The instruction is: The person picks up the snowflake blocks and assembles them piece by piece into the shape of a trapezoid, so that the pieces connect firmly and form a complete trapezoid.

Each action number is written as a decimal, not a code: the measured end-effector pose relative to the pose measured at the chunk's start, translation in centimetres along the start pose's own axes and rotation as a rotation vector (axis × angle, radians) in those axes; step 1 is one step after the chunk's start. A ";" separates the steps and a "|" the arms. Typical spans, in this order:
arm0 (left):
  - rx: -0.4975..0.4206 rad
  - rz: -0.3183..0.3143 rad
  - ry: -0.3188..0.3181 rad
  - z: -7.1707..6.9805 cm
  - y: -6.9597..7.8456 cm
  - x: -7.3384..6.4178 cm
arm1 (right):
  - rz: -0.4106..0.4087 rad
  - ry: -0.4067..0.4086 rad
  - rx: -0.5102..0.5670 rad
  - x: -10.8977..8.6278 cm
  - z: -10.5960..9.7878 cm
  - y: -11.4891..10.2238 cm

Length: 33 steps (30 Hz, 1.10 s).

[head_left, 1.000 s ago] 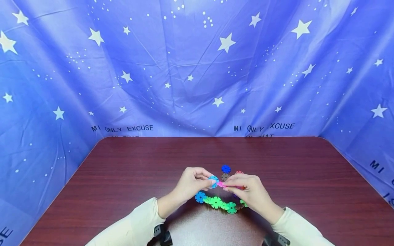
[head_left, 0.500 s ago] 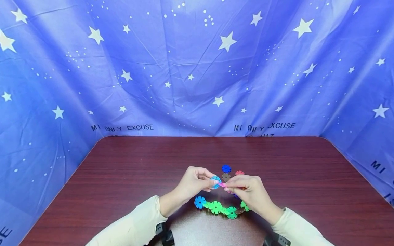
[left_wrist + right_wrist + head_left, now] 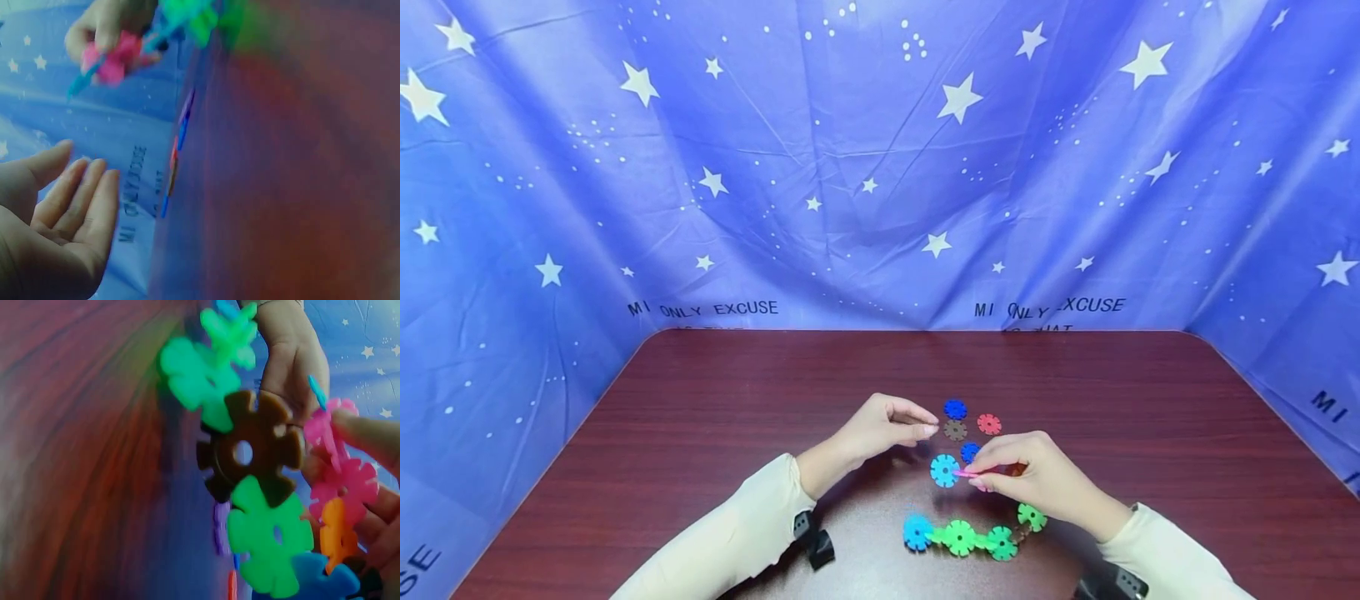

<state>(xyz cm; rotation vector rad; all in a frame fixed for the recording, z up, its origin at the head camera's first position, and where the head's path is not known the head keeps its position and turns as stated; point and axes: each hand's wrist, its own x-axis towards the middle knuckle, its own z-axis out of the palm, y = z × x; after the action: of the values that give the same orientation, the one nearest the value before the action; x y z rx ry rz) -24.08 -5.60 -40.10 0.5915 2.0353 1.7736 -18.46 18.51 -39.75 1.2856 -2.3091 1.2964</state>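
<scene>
My right hand (image 3: 1037, 475) pinches a pink notched snowflake disc (image 3: 322, 428) between thumb and fingers. A light blue disc (image 3: 944, 471) is slotted into its left edge. From this hand hangs a chain of interlocked discs. In the right wrist view it runs through a second pink disc (image 3: 344, 490), an orange disc (image 3: 337, 531), a green disc (image 3: 269, 540) and a brown disc (image 3: 269, 444). The chain's far end is a blue disc (image 3: 917, 532), beside light green ones. My left hand (image 3: 887, 429) holds nothing, its fingers loosely extended, left of the loose discs.
Loose discs lie on the dark wooden table (image 3: 775, 375) beyond the hands: a dark blue disc (image 3: 955, 409), a brown disc (image 3: 955, 430), a red disc (image 3: 989, 424) and another blue disc (image 3: 970, 452). A blue star-printed cloth (image 3: 880, 167) stands behind the table.
My left hand has let go of the light blue disc and moved slightly up and away. The right hand has shifted right and down, and the chain has come nearer with it.
</scene>
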 end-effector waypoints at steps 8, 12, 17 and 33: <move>0.074 -0.064 -0.061 -1.0 -0.9 4.5 | -0.047 -0.148 0.014 -1.4 -1.4 0.9; 0.105 -0.075 -0.101 -1.1 -1.4 6.8 | -0.021 -0.150 -0.012 -1.8 -1.7 0.9; 0.165 -0.060 -0.180 -1.0 -1.9 8.9 | 0.037 -0.092 -0.075 -1.9 -1.5 0.4; 0.652 0.133 -0.270 -1.0 -1.1 10.2 | 0.167 0.008 -0.206 -1.7 -0.7 0.1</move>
<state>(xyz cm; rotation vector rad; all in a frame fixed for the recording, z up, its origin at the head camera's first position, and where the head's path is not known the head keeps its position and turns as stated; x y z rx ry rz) -33.28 -0.99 -41.10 1.1036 2.3953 0.9801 -17.68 20.05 -40.32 1.0415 -2.5124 1.0713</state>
